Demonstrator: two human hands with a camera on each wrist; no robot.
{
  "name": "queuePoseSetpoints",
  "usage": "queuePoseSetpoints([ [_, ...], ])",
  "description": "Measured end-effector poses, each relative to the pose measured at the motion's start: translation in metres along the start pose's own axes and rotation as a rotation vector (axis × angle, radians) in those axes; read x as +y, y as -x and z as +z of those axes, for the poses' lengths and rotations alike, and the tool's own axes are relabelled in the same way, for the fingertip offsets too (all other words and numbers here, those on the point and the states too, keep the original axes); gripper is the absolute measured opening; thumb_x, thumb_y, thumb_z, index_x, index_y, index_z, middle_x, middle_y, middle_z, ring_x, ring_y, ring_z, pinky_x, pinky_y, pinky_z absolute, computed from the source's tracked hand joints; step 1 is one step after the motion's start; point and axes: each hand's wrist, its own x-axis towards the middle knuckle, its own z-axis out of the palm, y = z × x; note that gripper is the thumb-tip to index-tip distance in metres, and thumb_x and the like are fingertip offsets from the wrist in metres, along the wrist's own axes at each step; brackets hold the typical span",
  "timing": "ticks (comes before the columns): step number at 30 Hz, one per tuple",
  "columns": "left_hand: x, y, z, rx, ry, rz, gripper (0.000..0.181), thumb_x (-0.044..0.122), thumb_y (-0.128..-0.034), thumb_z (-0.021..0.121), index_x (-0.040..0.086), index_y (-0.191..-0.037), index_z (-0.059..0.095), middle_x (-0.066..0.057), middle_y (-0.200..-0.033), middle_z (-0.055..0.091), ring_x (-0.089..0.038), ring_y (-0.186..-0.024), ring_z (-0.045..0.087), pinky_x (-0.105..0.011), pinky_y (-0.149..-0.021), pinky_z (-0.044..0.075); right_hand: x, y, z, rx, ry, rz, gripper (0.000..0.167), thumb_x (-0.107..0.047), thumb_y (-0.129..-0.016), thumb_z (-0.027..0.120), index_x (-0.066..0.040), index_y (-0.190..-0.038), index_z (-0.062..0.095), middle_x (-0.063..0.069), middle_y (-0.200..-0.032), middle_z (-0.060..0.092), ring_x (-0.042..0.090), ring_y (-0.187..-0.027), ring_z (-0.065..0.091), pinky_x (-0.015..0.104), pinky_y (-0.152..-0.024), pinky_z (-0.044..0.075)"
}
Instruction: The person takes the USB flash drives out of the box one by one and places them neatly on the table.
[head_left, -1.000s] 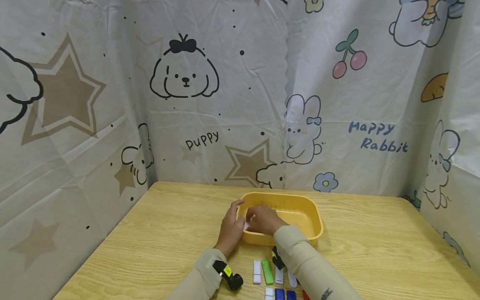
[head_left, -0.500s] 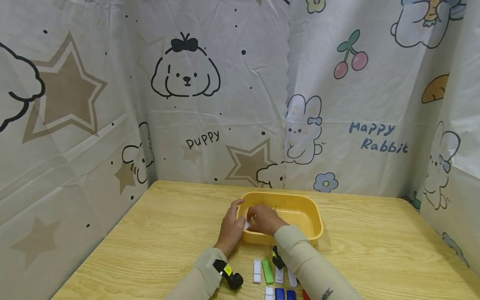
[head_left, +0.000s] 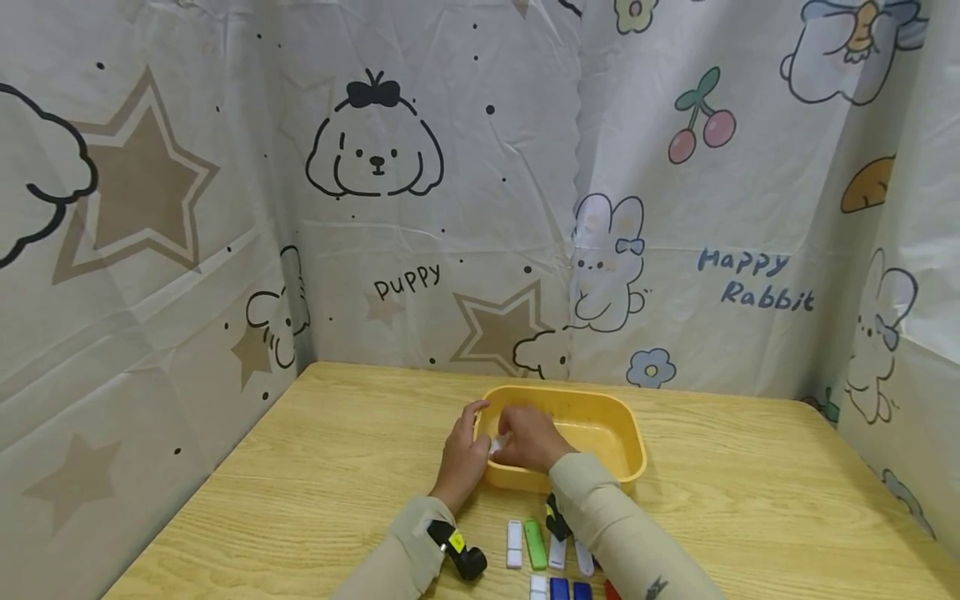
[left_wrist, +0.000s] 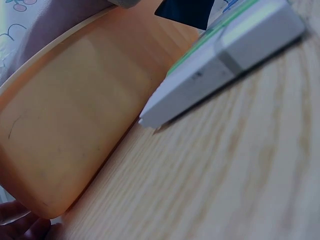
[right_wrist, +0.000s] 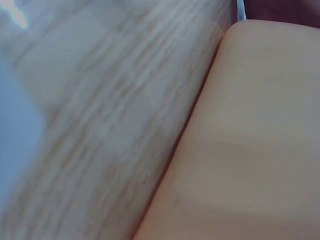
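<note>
In the head view, my left hand (head_left: 461, 458) grips the left side of a yellow plastic basin (head_left: 633, 467), thumb near the front left corner. My right hand (head_left: 531, 439) reaches inside that corner with curled fingers and pinches a small white item (head_left: 497, 446). Its kind is hidden by the fingers. In front of the basin lie what look like USB sticks: a white one (head_left: 513, 544), a green one (head_left: 535, 543) and more under my right forearm. The left wrist view shows a white stick (left_wrist: 220, 62) close up beside the basin wall (left_wrist: 75, 115).
A second row at the bottom edge holds a white stick (head_left: 537, 586), a blue stick (head_left: 559, 588) and a red item (head_left: 612, 591), partly cut off. The wooden table (head_left: 322, 467) is bounded by a printed curtain (head_left: 405, 225) at the back and sides.
My right hand has shifted slightly to the right inside the basin, with the white item between its fingers. The left hand stays on the basin's side.
</note>
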Motion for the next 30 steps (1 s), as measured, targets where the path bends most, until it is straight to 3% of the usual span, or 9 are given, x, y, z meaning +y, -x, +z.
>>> queuePoseSetpoints([
  [8, -0.001, 0.002, 0.005, -0.019, 0.021, -0.018, 0.05, 0.006, -0.0844, 0.047, 0.017, -0.133, 0.049, -0.011, -0.138, 0.051, -0.031, -0.127, 0.047, -0.054, -0.102, 0.037, 0.002, 0.006, -0.004, 0.119, 0.032, -0.03, 0.026, -0.026, -0.065, 0.08, -0.015, -0.08, 0.062, -0.001, -0.085, 0.065, 0.022, -0.087, 0.054, 0.041, -0.079, 0.038],
  [18, 0.0, -0.001, 0.002, -0.006, 0.002, -0.015, 0.05, 0.008, -0.0837, 0.047, 0.017, -0.133, 0.05, -0.011, -0.136, 0.052, -0.031, -0.124, 0.049, -0.053, -0.1, 0.039, -0.005, 0.015, -0.02, 0.16, -0.007, -0.064, 0.023, -0.026, -0.068, 0.08, -0.016, -0.077, 0.061, -0.001, -0.082, 0.063, 0.02, -0.082, 0.052, 0.042, -0.081, 0.039],
  [30, 0.0, -0.001, -0.001, -0.009, 0.019, -0.018, 0.051, 0.007, -0.083, 0.047, 0.016, -0.134, 0.049, -0.011, -0.137, 0.052, -0.03, -0.124, 0.049, -0.053, -0.101, 0.039, -0.029, 0.05, -0.04, 0.249, -0.131, -0.154, 0.027, -0.023, -0.069, 0.082, -0.017, -0.077, 0.056, -0.007, -0.08, 0.056, 0.017, -0.083, 0.049, 0.038, -0.081, 0.04],
])
